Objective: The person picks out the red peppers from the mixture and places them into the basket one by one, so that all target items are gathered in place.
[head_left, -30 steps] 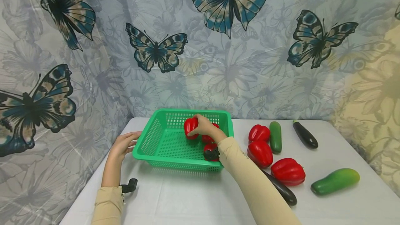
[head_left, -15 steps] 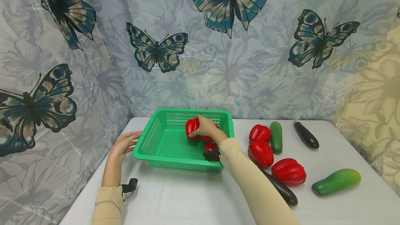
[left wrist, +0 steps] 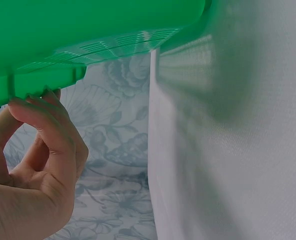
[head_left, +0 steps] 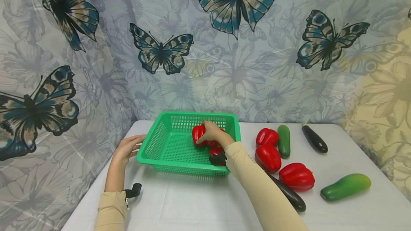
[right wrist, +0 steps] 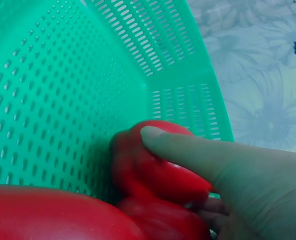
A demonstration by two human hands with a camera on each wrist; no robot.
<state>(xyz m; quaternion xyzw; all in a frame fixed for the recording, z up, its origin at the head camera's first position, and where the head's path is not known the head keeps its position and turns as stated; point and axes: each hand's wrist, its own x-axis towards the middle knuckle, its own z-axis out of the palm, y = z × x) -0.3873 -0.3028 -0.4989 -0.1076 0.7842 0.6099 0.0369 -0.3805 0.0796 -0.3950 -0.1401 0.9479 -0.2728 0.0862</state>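
Note:
In the head view my right hand (head_left: pixel 212 132) is inside the green plastic basket (head_left: pixel 189 168), gripping a red bell pepper (head_left: pixel 197 131). The right wrist view shows the thumb (right wrist: pixel 183 150) lying along the upper side of that bell pepper (right wrist: pixel 160 167), with the fingers mostly hidden behind it. Other red bell peppers (head_left: pixel 216 150) lie in the basket's right part, partly covered by my hand and wrist camera. My left hand (head_left: pixel 126 149) is at the basket's left rim; in the left wrist view its bent fingers (left wrist: pixel 57 135) and thumb meet at the rim's lip.
Right of the basket, several red bell peppers (head_left: pixel 268 158) lie on the white table (head_left: pixel 179 202). Near them are a cucumber (head_left: pixel 284 141), an eggplant (head_left: pixel 314 139), another eggplant (head_left: pixel 290 195) partly behind my right sleeve, and a green, yellow-tipped papaya-like item (head_left: pixel 346 187). A butterfly-patterned cloth hangs behind.
My right hand has lowered the bell pepper slightly and shifted it a little right, toward the other peppers in the basket. My left hand stays at the rim.

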